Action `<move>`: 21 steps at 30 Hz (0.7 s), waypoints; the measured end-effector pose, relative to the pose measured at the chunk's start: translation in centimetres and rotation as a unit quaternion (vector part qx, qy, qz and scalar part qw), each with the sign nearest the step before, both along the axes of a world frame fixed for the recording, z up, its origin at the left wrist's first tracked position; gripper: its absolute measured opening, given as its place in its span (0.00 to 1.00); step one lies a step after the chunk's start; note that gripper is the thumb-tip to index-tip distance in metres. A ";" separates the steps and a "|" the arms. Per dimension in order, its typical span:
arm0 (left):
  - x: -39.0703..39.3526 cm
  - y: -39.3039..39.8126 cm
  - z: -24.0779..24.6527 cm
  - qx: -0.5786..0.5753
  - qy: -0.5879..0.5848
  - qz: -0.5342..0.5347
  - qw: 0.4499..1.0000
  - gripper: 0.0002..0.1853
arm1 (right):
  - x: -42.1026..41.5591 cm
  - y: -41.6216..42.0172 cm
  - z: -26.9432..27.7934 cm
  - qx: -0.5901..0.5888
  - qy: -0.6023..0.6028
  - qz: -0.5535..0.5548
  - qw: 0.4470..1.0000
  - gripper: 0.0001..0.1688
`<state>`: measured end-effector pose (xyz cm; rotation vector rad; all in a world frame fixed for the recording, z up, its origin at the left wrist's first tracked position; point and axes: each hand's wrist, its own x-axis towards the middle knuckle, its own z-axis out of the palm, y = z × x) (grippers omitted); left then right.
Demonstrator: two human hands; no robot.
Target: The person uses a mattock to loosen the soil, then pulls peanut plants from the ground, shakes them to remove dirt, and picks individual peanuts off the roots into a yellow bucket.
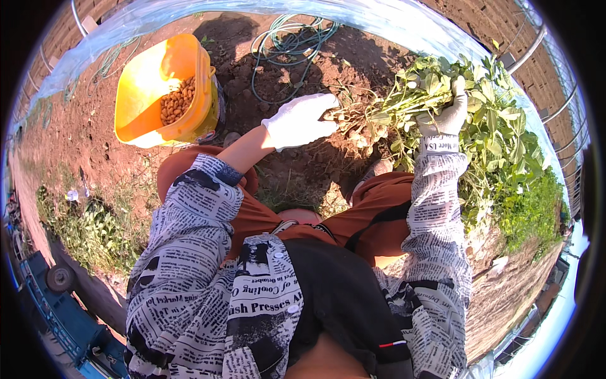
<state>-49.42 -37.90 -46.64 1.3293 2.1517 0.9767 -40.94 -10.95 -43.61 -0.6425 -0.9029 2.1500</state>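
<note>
My right hand [445,111], in a whitish glove, grips the green stems of an uprooted peanut plant bundle [416,102]. The bundle lies sideways, its leaves to the right and its roots toward the middle. My left hand [303,121], in a white glove, is at the tangled roots [355,111]. Its thumb and fingers are on either side of some root ends; whether they grip a pod is hidden. Pale peanut pods [362,137] hang among the roots. To the left, a yellow bucket [137,94] stands tilted in view, with loose peanut pods [177,102] inside.
A coiled green hose [289,42] lies on the brown soil [236,90] ahead. More leafy peanut plants [502,137] are heaped at right, beside clear plastic sheeting [378,16]. Metal hoops [530,49] rise beyond it. A blue vehicle [61,308] stands at the lower left.
</note>
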 end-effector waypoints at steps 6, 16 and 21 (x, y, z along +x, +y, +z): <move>-0.9 -0.7 0.1 0.009 -0.019 -0.010 1.000 0.19 | 0.3 1.2 -0.8 -0.025 0.037 -0.008 0.999 0.15; -2.7 -3.6 -1.6 -0.166 0.376 -0.023 0.911 0.08 | 0.2 -1.5 1.4 -0.047 0.008 -0.036 0.998 0.13; -7.8 -7.5 2.6 -0.117 0.435 0.255 0.856 0.10 | 0.8 -0.9 1.9 -0.068 0.027 -0.027 0.997 0.12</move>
